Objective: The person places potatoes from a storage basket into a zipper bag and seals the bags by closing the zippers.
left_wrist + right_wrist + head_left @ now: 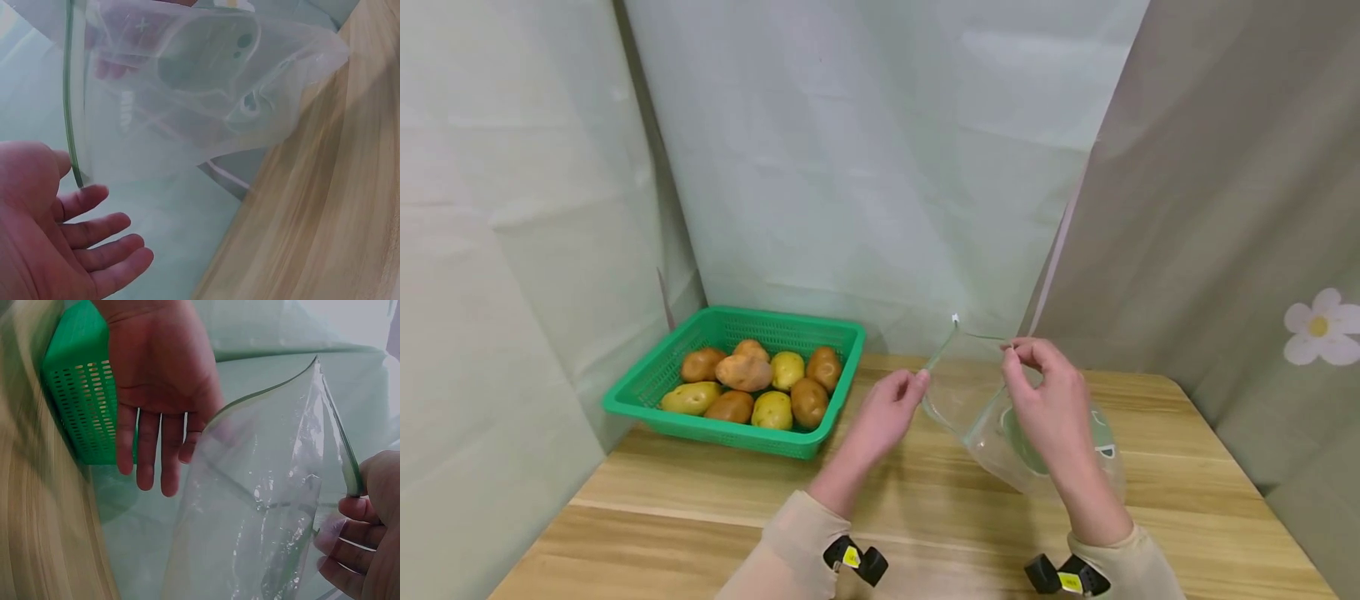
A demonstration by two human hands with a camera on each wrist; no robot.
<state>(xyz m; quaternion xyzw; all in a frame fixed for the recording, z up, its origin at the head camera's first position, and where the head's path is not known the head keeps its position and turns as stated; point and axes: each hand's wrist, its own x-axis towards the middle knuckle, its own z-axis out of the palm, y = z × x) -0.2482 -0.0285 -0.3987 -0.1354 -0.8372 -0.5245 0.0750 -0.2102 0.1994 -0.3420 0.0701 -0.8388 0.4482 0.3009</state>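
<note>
Bag (1000, 417) mouth-up, long axis tilted toward the wearer, rim pinched between both hands: left (886, 410), right (1047, 398).

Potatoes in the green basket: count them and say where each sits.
8 show in the basket. Back row: brown, brown, yellow, brown. Front row: yellow, brown, yellow, brown. More may lie underneath.

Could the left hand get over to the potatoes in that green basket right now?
Probably yes. The left hand pinches only the clear bag's rim, and the bare table lies between it and the green basket, whose top is open over the potatoes. It would have to release the bag first.
</note>
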